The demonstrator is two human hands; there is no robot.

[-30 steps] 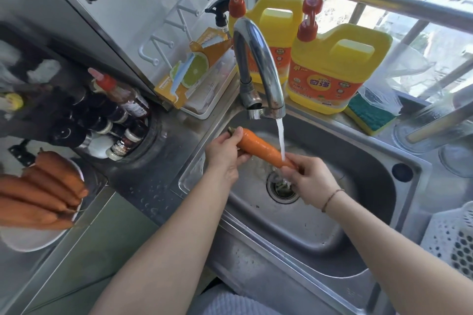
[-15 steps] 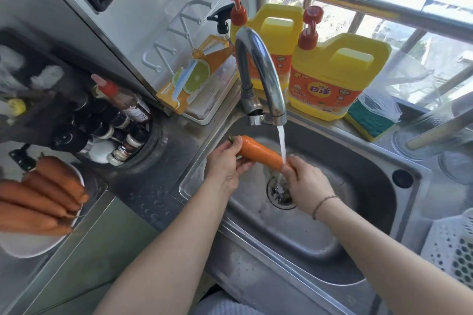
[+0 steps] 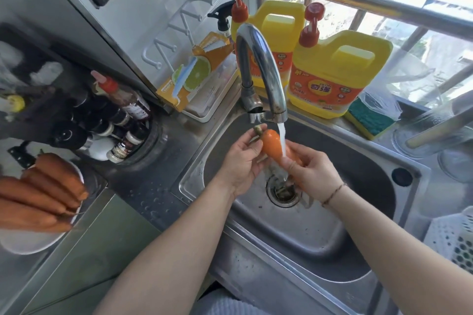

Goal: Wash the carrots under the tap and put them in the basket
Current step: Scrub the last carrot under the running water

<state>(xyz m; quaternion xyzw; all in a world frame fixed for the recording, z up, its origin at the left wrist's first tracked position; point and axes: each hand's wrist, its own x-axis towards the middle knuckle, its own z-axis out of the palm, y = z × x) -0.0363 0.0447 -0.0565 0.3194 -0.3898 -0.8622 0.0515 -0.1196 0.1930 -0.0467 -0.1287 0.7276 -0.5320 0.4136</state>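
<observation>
Basket (image 3: pixel 453 240), near right: nothing visible inside, mostly out of view. Plate (image 3: pixel 28 243), left tabletop: carrots (image 3: pixel 38 199) unwashed. Over sink (image 3: pixel 320 238), left hand (image 3: pixel 243 158) and right hand (image 3: pixel 314 169) both grip a carrot (image 3: pixel 272 144) under tap (image 3: pixel 258 69) stream. Early stage.

The carrot's (image 3: pixel 271 144) tip hides behind the right hand (image 3: pixel 313 170); the basket (image 3: pixel 453 238) is cut off at the right edge.

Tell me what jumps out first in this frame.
Both hands, left hand and right hand, hold one carrot under the running tap over the steel sink. Behind the tap, two yellow detergent jugs stand on the window ledge. At far left, a white plate carries a pile of carrots.
</observation>
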